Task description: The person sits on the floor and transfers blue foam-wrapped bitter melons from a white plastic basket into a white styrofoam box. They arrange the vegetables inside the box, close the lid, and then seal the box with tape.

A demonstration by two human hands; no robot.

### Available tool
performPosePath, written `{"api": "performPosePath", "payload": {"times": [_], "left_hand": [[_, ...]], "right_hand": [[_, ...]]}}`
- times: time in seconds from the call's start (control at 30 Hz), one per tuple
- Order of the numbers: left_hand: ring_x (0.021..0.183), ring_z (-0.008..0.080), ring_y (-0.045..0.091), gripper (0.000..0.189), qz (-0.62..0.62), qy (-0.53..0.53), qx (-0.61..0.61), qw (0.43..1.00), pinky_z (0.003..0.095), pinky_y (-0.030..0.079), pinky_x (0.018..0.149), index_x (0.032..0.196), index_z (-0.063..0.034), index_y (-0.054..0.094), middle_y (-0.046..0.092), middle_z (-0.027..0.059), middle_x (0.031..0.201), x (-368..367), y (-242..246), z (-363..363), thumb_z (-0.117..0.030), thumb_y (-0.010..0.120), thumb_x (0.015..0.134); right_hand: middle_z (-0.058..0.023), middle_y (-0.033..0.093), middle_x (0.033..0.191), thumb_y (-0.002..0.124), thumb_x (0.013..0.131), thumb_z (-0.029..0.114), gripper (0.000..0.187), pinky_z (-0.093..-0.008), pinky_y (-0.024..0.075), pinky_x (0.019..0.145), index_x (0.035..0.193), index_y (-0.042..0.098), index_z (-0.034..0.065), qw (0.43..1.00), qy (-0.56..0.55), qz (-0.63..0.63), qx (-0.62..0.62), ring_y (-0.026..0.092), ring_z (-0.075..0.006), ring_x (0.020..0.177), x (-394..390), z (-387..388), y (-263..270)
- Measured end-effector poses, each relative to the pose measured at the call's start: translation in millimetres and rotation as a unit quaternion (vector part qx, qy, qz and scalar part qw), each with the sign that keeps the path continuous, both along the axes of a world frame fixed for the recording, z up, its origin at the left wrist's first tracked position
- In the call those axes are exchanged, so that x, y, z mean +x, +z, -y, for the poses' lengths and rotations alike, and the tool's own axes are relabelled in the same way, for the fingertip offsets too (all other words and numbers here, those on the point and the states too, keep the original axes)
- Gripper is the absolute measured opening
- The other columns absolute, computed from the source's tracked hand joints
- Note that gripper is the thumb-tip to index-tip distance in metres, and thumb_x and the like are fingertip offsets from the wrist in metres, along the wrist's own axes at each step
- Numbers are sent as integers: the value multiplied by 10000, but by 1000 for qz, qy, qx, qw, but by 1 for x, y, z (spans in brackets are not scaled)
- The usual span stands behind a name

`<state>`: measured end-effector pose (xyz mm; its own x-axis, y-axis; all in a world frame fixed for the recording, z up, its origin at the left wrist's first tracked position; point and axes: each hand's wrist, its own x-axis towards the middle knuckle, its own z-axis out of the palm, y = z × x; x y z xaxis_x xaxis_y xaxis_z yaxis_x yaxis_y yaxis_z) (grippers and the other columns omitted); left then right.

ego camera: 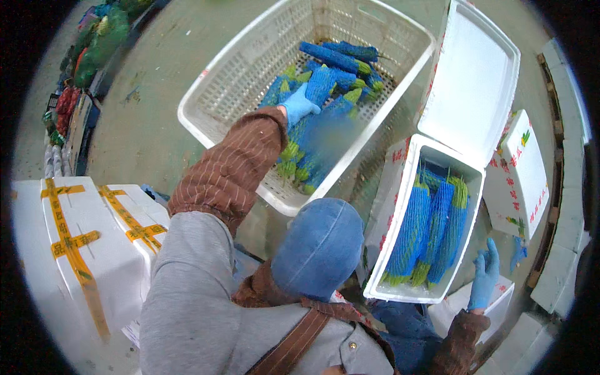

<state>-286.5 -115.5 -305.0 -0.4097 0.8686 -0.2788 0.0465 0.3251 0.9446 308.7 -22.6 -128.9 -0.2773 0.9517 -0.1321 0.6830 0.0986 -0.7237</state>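
Observation:
My left hand (299, 107), in a blue glove, reaches into a large white plastic crate (225, 70) and rests on bitter gourds in blue foam-net sleeves (321, 84); whether its fingers grip one cannot be told. More netted gourds lie loosely in the crate, their green ends showing. To the right stands a white foam box (468, 234) without its cover, with several netted gourds (438, 229) lined up lengthwise inside. My right hand (485, 276), also blue-gloved, is raised beside that box's right side, fingers spread and holding nothing.
A white foam lid (473, 79) leans beyond the open box. Another foam box with red writing (520, 178) lies at the right, and a further one (497, 304) below my right hand. Taped foam boxes (108, 239) stand at the left. Stacked white boxes (569, 201) line the far right.

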Motion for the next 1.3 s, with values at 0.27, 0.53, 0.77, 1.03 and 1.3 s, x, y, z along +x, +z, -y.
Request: {"api": "performPosePath", "payload": {"times": [0.27,0.53,0.77,1.03,1.3], "left_hand": [[1094,392,542,733,-205,-119,-123,964,415,431,945,1344,-7,407,549,241,1219,56,-14,7,-267,728,738],[1110,399,529,932,-342,228,-423,808,454,468,916,1394,-82,257,473,228,1245,27,-36,37,-263,800,659],[1075,411,560,965,-301,211,-208,907,468,471,898,1441,-92,253,546,272,1200,13,-73,23,-141,742,611],[1040,468,553,971,-393,121,-215,886,494,437,907,1422,-32,282,558,299,1158,39,-34,-3,-444,760,684],[1186,198,514,594,-371,-167,335,850,335,434,986,1352,-29,426,504,131,1335,178,176,-60,-129,695,832]], "right_hand": [[-38,558,1013,507,895,-21,483,-253,452,826,1364,457,83,997,3,-10,-80,513,-115,878,-22,-14,-7],[-160,531,1205,665,800,82,585,-363,389,994,1338,445,20,989,26,147,5,512,-270,1111,-12,1,-66],[-246,508,1223,774,703,256,724,-421,390,995,1302,456,4,980,-1,197,15,488,-382,1146,-10,19,-105],[-200,651,993,781,627,201,585,-367,516,780,1106,571,-61,979,-10,109,-171,647,-270,849,-6,-6,-94],[-114,593,1125,641,848,189,434,-296,472,869,1205,506,-18,892,-7,-313,-326,579,-151,965,-20,8,-6]]}}
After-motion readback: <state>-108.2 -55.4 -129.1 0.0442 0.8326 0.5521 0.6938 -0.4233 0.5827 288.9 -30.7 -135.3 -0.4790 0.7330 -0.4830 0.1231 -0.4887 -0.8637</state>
